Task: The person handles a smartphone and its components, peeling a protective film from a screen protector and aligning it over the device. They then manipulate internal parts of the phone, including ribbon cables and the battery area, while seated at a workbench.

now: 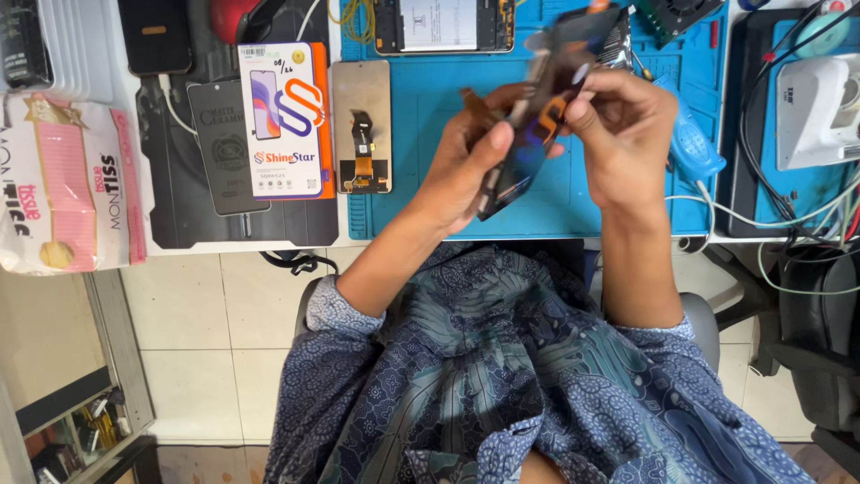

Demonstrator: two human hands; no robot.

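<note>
I hold a dark phone screen panel (515, 175) with an orange flex cable up above the blue work mat (430, 134). My left hand (466, 170) grips its lower part from the left. My right hand (623, 134) pinches its upper part and the flex cable from the right. The panel is tilted and its upper end is blurred. An opened phone body (443, 25) lies at the mat's far edge, beyond my hands.
A second screen panel (362, 125) lies face down at the mat's left edge. A white and orange box (285, 119), a dark flat pack (224, 148) and a tissue pack (67, 184) lie to the left. A white device (820, 108) and cables (770, 215) sit at the right.
</note>
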